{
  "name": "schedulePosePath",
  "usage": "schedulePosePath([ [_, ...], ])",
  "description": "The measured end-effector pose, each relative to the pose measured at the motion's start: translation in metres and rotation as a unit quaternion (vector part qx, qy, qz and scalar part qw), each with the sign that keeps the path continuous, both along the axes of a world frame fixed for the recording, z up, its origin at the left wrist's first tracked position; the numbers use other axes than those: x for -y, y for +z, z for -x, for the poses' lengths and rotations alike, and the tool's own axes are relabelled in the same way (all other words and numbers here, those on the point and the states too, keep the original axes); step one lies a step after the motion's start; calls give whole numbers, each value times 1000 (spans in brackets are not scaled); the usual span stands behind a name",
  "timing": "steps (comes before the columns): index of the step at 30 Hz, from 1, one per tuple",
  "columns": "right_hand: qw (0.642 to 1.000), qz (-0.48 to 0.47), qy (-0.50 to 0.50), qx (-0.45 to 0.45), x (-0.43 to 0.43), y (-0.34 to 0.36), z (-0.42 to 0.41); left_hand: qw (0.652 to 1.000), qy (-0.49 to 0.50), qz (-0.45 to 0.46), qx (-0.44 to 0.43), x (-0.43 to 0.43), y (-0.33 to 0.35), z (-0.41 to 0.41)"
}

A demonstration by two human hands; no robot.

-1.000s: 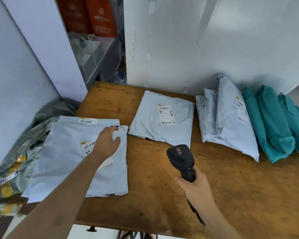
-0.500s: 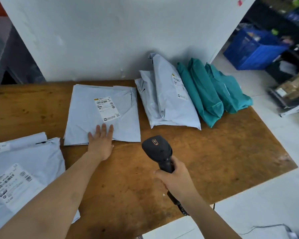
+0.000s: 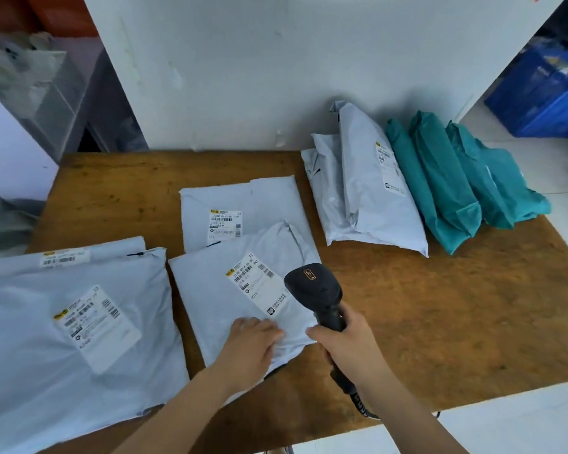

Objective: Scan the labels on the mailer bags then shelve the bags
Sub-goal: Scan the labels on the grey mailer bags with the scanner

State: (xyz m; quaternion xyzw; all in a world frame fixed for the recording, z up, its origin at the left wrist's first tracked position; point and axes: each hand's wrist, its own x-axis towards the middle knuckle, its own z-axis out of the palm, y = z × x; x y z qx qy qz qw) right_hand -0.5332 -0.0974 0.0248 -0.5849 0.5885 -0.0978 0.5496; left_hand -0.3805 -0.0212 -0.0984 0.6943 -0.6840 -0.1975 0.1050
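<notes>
A grey mailer bag [image 3: 210, 299] lies at the centre front of the wooden table [image 3: 456, 306], its white label [image 3: 259, 285] facing up. My left hand [image 3: 253, 344] rests on the bag's near right corner, fingers laid across it. My right hand [image 3: 353, 350] grips the handle of a black barcode scanner [image 3: 312, 286]; the scanner's head hovers just right of that label. Behind it a second grey bag [image 3: 243, 201] lies flat, label up. At the left, a large grey bag [image 3: 30, 339] covers most of another one [image 3: 89, 252].
Two grey bags [image 3: 371, 191] and several teal bags [image 3: 440, 181] lean against the white wall [image 3: 276, 60] at the back right. A blue crate [image 3: 545, 93] stands on the floor to the right. Shelving with clear bins [image 3: 30, 86] is at the far left.
My left hand left the left stack, landed on the centre bag and slid it toward the front edge, uncovering a second bag behind. The scanner now sits beside the near bag's label.
</notes>
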Motion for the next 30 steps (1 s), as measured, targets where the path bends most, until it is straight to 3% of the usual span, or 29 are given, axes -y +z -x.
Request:
schedulePosePath([
  [3,1000,-17,12,7,-2,-4,-5,987,134,-1,-90,-12,4,-7],
  [5,999,-38,25,14,-4,-4,-9,953,287,25,-95,-17,7,-20],
  [8,996,-79,33,21,-7,-5,-14,900,424,-40,-89,-23,11,-35],
  [12,994,-97,48,30,-10,-5,-20,876,454,-75,-143,-27,11,-34],
  [17,992,-81,98,15,-7,-6,-25,814,525,-69,-241,-32,15,-26],
  [30,990,-83,116,-6,-12,-7,-25,770,560,-112,-285,-43,7,-20],
])
